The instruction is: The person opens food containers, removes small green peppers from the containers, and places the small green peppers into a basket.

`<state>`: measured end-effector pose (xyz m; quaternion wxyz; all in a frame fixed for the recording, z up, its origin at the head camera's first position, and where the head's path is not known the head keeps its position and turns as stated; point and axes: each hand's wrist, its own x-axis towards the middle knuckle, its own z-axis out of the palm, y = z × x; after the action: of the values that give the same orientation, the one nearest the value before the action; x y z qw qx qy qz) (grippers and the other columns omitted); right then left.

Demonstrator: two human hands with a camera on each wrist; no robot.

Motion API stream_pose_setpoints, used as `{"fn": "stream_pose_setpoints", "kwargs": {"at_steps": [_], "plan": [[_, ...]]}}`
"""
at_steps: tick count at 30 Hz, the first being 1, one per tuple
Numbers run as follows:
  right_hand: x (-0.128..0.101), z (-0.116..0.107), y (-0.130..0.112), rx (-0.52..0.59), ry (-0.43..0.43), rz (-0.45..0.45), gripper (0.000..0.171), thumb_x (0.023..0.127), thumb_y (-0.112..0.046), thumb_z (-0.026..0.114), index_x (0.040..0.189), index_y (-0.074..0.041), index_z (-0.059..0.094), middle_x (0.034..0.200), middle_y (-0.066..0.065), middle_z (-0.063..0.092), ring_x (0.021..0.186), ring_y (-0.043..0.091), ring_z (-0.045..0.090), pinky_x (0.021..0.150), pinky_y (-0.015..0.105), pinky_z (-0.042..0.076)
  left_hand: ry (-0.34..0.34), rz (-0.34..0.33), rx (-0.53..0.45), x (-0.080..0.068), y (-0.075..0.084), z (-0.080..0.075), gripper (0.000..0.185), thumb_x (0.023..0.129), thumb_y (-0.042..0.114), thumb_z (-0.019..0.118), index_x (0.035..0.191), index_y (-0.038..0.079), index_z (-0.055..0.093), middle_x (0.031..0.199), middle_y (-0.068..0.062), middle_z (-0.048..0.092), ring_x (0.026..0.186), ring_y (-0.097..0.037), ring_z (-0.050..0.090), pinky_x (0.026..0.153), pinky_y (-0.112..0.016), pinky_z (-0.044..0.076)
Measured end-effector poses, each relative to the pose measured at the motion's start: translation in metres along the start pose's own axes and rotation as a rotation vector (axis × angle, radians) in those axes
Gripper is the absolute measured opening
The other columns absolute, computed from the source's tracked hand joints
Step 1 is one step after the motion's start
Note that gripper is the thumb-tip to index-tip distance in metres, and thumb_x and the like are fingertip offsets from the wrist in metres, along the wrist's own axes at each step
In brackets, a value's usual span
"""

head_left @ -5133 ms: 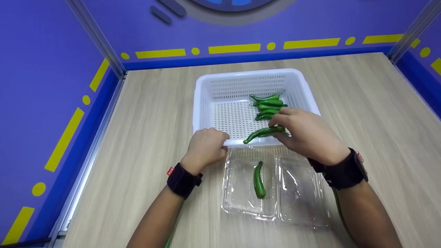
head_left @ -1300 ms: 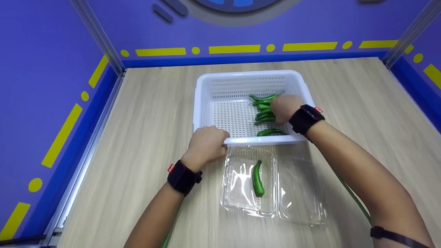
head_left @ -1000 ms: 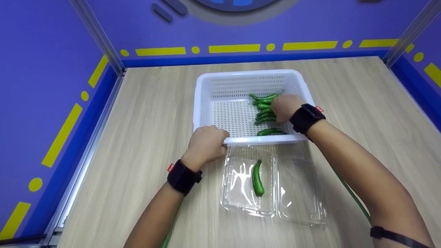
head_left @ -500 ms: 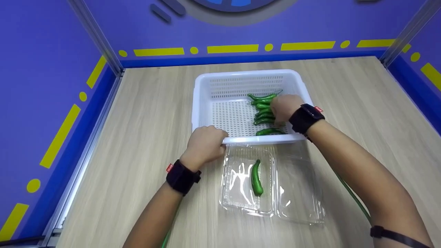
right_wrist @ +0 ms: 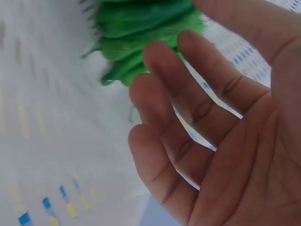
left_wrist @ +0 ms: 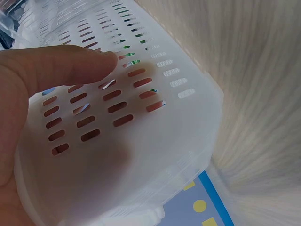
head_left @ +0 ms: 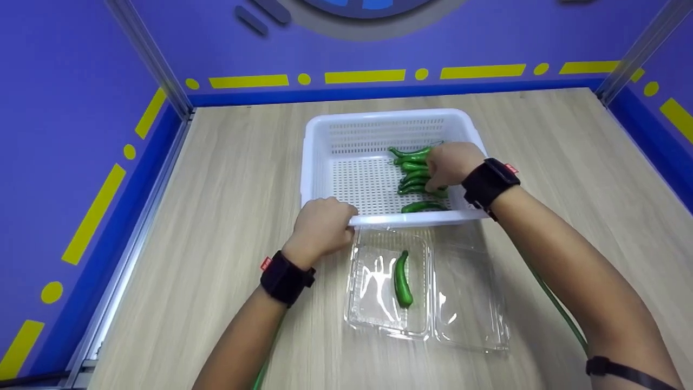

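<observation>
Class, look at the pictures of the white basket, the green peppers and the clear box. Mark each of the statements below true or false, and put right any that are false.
1. The left hand grips the near rim of the white basket. True.
2. The clear box holds three peppers. False: only one pepper lies in it, in its left half.
3. The right hand is inside the basket, at the bunch of peppers. True.
4. The basket stands on top of the clear box's lid. False: it stands on the wooden table, just beyond the box.
5. One pepper lies apart from the bunch, nearer the front wall of the basket. True.
</observation>
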<state>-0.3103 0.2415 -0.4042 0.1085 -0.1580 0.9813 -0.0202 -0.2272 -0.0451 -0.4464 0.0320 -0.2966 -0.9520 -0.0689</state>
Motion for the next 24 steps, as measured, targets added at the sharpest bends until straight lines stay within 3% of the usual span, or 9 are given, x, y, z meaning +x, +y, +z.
{"fn": "stream_pose_setpoints", "kwargs": {"at_steps": [6, 16, 24], "plan": [[-0.013, -0.015, -0.007, 0.05, 0.066, -0.021, 0.046, 0.082, -0.038, 0.079, 0.06, -0.015, 0.045, 0.058, -0.004, 0.034, 0.055, 0.016, 0.035, 0.052, 0.031, 0.022, 0.006, 0.011, -0.014, 0.0, -0.001, 0.001, 0.018, 0.078, 0.009, 0.066, 0.066, 0.017, 0.055, 0.06, 0.005, 0.047, 0.057, -0.019, 0.052, 0.052, -0.041, 0.049], [-0.03, -0.029, -0.022, 0.059, 0.123, -0.058, 0.037, 0.087, -0.039, 0.075, 0.07, -0.012, 0.058, 0.066, 0.003, 0.056, 0.06, 0.021, 0.051, 0.054, 0.031, 0.034, 0.003, 0.007, -0.029, 0.0, -0.003, 0.002, 0.013, 0.079, 0.011, 0.066, 0.068, 0.017, 0.061, 0.061, 0.004, 0.053, 0.058, -0.021, 0.055, 0.053, -0.041, 0.049], [-0.05, -0.034, -0.038, 0.117, 0.193, -0.126, 0.034, 0.087, -0.043, 0.074, 0.077, -0.013, 0.062, 0.066, 0.002, 0.054, 0.059, 0.019, 0.05, 0.053, 0.031, 0.032, 0.005, -0.006, -0.025, 0.0, -0.003, 0.002, 0.017, 0.078, 0.01, 0.066, 0.066, 0.018, 0.058, 0.062, 0.003, 0.056, 0.059, -0.022, 0.059, 0.053, -0.042, 0.049]]}}
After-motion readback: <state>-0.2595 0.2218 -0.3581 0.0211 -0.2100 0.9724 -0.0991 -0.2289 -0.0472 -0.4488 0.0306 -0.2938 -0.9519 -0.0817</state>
